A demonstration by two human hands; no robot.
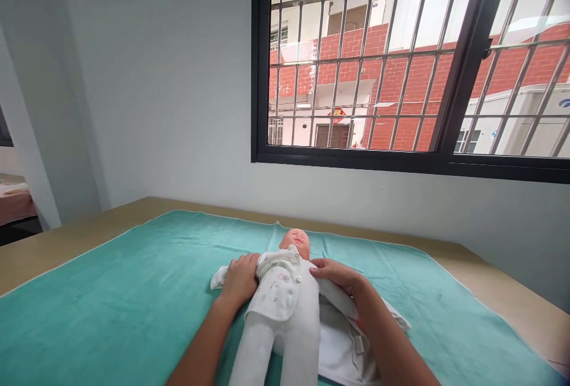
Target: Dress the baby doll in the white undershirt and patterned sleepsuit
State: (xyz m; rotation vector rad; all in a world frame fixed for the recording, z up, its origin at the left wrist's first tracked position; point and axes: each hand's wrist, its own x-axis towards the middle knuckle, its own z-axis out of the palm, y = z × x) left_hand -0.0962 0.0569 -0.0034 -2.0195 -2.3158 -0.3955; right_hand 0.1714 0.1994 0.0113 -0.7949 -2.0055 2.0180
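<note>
A baby doll [298, 307] with a soft white body and a pinkish head [296, 242] lies on its back, feet toward me. A white printed baby shirt [276, 298] covers one side of its chest, with one sleeve [218, 278] sticking out at the left. My left hand [243, 276] is wrapped over the sleeved arm, fingertips partly hidden. With thumb and fingers, my right hand [337, 273] holds the doll's shoulder on the bare side. The shirt's other half [341, 347] is spread beneath that arm, partly behind my forearm.
A teal cloth [133, 297] is spread beneath the doll on a light wooden table [541, 329]. Behind the table stands a pale wall [178, 89] with a barred, dark-framed window [347, 157]. At the far left a pink-covered surface [15, 203] shows past the wall's corner.
</note>
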